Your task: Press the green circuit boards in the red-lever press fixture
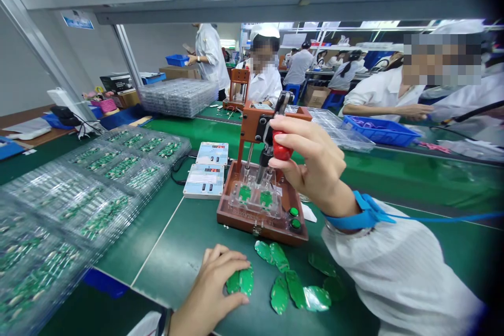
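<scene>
My right hand (311, 160) is closed around the red knob (282, 151) of the lever on a brown test fixture (260, 210). Two green circuit boards (255, 197) sit in the fixture's clear nest under the press head. My left hand (214, 286) rests on the green mat at the near edge, its fingers curled onto a green oval circuit board (241, 281). Several more loose green boards (293, 286) lie on the mat just right of it. A blue wrist strap (364, 212) is on my right wrist.
Stacked clear trays of green boards (79, 189) fill the left side. Two white meter boxes (208, 168) stand left of the fixture. Across the green belt, people in white coats sit working, with a blue bin (380, 131) and more clear trays (177, 95).
</scene>
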Demonstrator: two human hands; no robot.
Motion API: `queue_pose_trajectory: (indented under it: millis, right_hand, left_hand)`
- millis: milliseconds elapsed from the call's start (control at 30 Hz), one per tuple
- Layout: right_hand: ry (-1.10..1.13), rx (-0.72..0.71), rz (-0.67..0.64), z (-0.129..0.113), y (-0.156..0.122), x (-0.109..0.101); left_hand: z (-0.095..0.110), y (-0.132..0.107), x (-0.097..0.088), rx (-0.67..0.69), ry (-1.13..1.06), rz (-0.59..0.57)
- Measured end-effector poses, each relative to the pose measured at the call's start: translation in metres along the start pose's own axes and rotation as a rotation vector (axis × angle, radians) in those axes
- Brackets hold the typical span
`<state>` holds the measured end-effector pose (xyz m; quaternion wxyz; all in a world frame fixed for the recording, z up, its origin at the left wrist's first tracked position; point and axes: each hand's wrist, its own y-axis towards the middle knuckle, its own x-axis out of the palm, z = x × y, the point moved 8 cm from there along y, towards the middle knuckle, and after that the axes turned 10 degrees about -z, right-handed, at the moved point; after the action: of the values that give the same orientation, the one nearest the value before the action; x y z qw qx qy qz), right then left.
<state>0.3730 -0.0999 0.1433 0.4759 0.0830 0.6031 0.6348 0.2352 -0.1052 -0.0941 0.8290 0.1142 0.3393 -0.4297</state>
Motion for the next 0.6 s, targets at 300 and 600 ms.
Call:
queue_pose_trajectory:
  millis: [300, 600]
  right_hand:
    - [0.373, 0.624, 0.026, 0.111, 0.092, -0.018]
    - [0.078, 0.755, -0.126, 0.078, -0.083, 0.006]
  left_hand:
    - [-0.004, -0.002, -0.004, -0.003, -0.015, 0.036]
    - [-0.009, 0.000, -0.002, -0.007, 0.015, 0.029]
